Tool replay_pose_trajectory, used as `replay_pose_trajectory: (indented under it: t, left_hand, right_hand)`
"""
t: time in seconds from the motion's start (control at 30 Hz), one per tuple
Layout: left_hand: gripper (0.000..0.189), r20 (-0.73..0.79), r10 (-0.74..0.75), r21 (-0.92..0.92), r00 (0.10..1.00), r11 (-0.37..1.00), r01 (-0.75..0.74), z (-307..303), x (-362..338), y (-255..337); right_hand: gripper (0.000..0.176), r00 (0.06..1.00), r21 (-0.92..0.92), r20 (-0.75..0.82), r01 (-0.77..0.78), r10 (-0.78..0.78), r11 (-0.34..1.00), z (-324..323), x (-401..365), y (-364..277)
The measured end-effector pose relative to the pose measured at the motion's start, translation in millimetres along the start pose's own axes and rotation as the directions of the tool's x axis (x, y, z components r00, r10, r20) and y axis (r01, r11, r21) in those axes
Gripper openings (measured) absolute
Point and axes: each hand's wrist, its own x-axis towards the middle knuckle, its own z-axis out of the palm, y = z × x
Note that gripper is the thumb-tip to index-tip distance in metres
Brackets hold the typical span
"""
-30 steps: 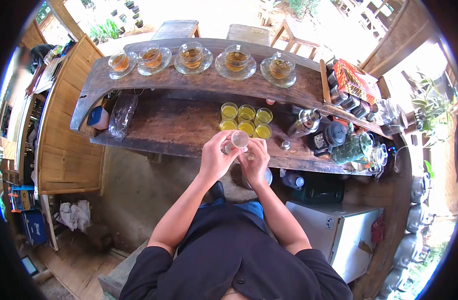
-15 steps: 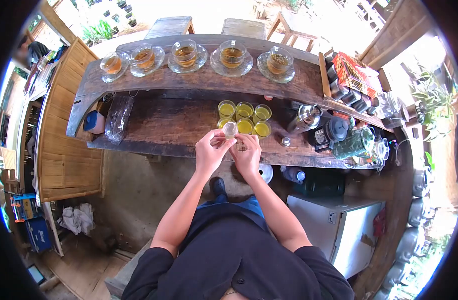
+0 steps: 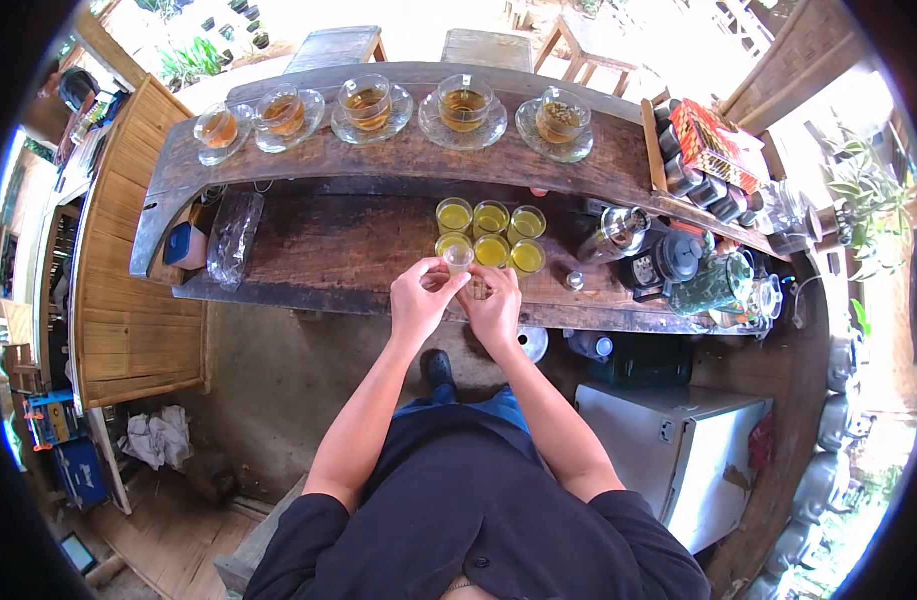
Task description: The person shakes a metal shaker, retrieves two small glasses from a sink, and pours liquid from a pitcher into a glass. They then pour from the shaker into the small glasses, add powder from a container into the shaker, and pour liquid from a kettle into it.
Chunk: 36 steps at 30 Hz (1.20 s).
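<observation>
My left hand (image 3: 422, 303) is closed, thumb and fingertips pinching a small clear cup (image 3: 458, 258) held just above the lower counter's front edge. Close beside it, my right hand (image 3: 495, 308) has its fingers curled in, with the thumb near the cup's lower side. What lies between the right fingertips is partly hidden and too small to name. Right behind the hands stand several small glasses of yellow-green liquid (image 3: 491, 250) in two rows; the cup overlaps one of them in view.
Several glass cups of amber tea (image 3: 367, 108) on saucers line the raised shelf. A French press (image 3: 669, 262), a metal pot (image 3: 619, 235) and glass jars (image 3: 724, 283) stand to the right. A plastic bag (image 3: 236, 240) lies left. Below right is a white fridge (image 3: 669, 450).
The cup and both hands have barely moved; the cup is very slightly lower to the left. The camera view has shifted a little.
</observation>
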Motion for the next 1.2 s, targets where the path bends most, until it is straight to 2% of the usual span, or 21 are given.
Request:
replay_pose_trajectory:
  t: [0.13, 0.37, 0.43, 0.6, 0.67, 0.83, 1.0, 1.2]
  left_hand:
    - [0.035, 0.002, -0.008, 0.055, 1.000, 0.998, 0.008, -1.3, 2.3, 0.5]
    - [0.035, 0.030, 0.011, 0.024, 0.999, 1.000, -0.011, -3.7, 8.1, 9.3]
    - [0.035, 0.022, 0.065, -0.077, 0.998, 0.995, -0.063, -2.8, 13.0, 7.8]
    - [0.038, 0.021, 0.092, -0.109, 0.995, 0.990, -0.090, -4.4, 28.4, 17.0]
    - [0.040, 0.026, 0.099, -0.041, 0.995, 0.994, -0.098, -5.7, 35.3, 20.8]
    - [0.041, 0.034, 0.076, -0.057, 0.997, 0.996, -0.074, -4.9, 47.6, 21.9]
    - [0.039, 0.018, 0.012, 0.098, 1.000, 0.995, -0.014, -5.4, 55.1, 21.2]
    - [0.034, 0.032, 0.007, 0.037, 0.999, 0.999, -0.008, -2.9, 62.2, 4.6]
  right_hand:
    - [0.032, 1.000, -0.001, -0.005, 0.010, -0.010, 1.000, 0.7, 0.7, 1.1]
    - [0.031, 0.999, 0.002, -0.027, 0.017, -0.017, 1.000, 2.3, 8.2, -3.6]
    - [0.031, 0.999, 0.042, -0.027, -0.036, 0.037, 0.998, 0.9, 14.5, -9.7]
    - [0.031, 0.999, 0.055, -0.040, -0.034, 0.036, 0.998, -0.8, 32.6, -18.5]
    - [0.031, 0.998, 0.061, -0.035, -0.049, 0.051, 0.997, -0.2, 39.4, -19.1]
    - [0.031, 0.995, -0.021, 0.013, -0.097, 0.097, 0.995, -0.6, 51.9, -16.9]
    - [0.034, 0.991, -0.056, 0.055, -0.115, 0.118, 0.992, -0.1, 57.3, -10.3]
    - [0.037, 0.976, -0.076, 0.128, -0.166, 0.175, 0.983, -1.1, 61.7, -7.9]
